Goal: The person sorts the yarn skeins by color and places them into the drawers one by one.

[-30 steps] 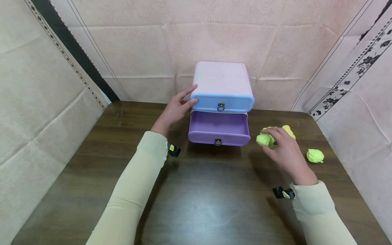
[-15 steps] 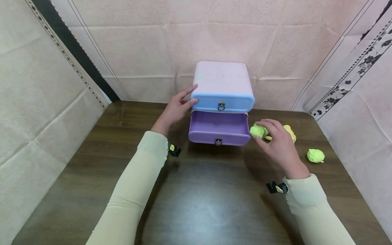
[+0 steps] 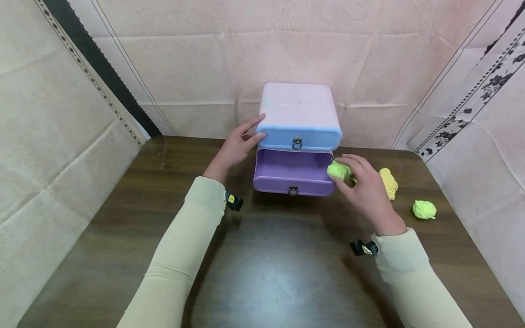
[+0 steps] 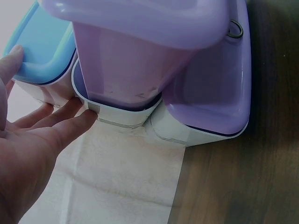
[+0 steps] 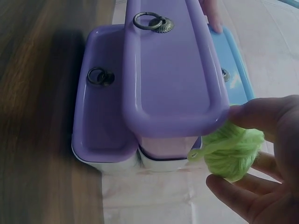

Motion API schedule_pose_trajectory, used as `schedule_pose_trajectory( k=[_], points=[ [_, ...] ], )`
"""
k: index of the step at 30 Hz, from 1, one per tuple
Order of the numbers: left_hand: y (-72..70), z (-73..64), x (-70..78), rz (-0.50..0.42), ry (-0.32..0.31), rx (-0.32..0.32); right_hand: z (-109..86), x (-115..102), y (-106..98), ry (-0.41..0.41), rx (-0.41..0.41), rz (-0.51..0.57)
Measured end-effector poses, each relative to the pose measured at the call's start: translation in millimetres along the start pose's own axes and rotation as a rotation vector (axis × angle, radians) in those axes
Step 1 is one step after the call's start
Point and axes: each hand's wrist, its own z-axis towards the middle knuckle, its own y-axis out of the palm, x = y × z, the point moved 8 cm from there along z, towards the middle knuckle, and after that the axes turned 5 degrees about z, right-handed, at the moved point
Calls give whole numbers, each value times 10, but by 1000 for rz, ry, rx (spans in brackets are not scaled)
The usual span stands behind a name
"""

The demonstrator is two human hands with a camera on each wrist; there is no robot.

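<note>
On the wooden table [image 3: 266, 273], with patterned cloth [image 3: 197, 68] hanging behind, the left hand [image 3: 234, 148] is at the left side of a small white drawer cabinet [image 3: 299, 105]. It grips nothing around: its thumb touches the front edge of the blue top drawer [image 3: 279, 139], and its spread fingers rest along the side. Below, the purple middle drawer [image 3: 270, 186] is pulled out, while the purple bottom drawer [image 5: 103, 126] sits closed. The middle drawer's right wall and front corner stand close beside the green yarn ball [image 3: 337, 170], which the right hand [image 3: 367, 191] pinches between thumb and fingers. Further right lie yellow yarn [image 3: 388, 183], partly behind that hand, and a second green ball [image 3: 424, 209].

The left hand rests where it did a second ago. The held ball, then well right of the open drawer, is now at its right edge; whether they touch I cannot tell. More of the yellow yarn shows.

The held ball is bright light green, rounded, wound in fine strands, with a small loose loop [image 5: 195, 154] sticking out toward the drawer.
</note>
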Motion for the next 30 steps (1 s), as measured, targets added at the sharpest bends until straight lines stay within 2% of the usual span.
schedule_pose_trajectory(
  k=[5, 11, 18, 25, 30],
  points=[
    [7, 2, -8, -5, -11, 3, 15, -16, 36, 15, -16, -1],
    [18, 3, 1, -9, -8, 1, 45, -59, 74, -6, -20, 17],
    [16, 6, 6, -11, -3, -1, 78, -62, 144, 26, -61, 20],
    [3, 8, 4, -22, -3, -1, 96, -63, 209, 8, -89, 38],
    [10, -25, 55, -18, -10, -8, 82, -34, 233, 28, -106, 41]
  ],
)
